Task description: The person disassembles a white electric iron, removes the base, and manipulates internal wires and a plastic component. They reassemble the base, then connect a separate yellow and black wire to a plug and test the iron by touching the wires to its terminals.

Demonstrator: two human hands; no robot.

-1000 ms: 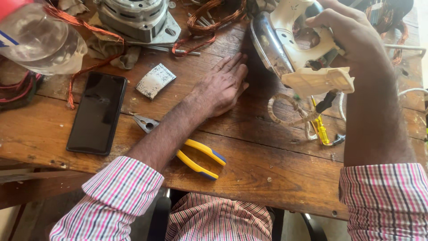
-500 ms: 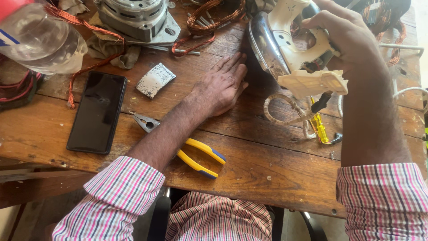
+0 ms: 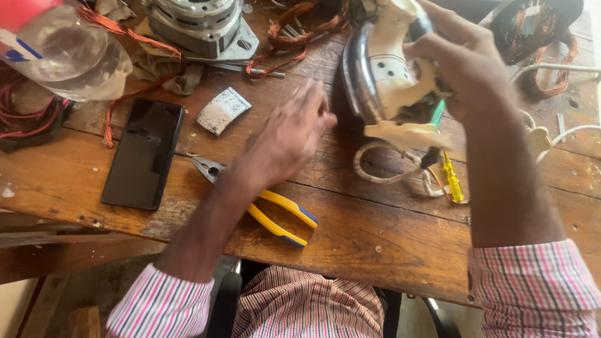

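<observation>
Cream and chrome appliance housing (image 3: 388, 75), tilted on edge above the wooden table (image 3: 375, 231), clamped in the right hand (image 3: 466, 69) with fingers wrapped over its upper rim and thumb side toward the body. Just below that grip, a loop of pale cord (image 3: 382, 169) lying on the boards, and beside it a yellow-handled screwdriver (image 3: 452, 178). To the left of the grip, the left hand (image 3: 285, 134), blurred, lifted off the wood, fingers spread and holding nothing, fingertips near the housing's chrome edge. Under that forearm, pliers (image 3: 275, 216) with yellow and blue handles. Farther left, a small grey card (image 3: 223, 110) and a black phone (image 3: 144, 153) lying flat. Beyond, at the table's far side, a metal motor (image 3: 200, 22), copper wire coils (image 3: 300, 19) and a clear plastic bottle (image 3: 69, 53).
</observation>
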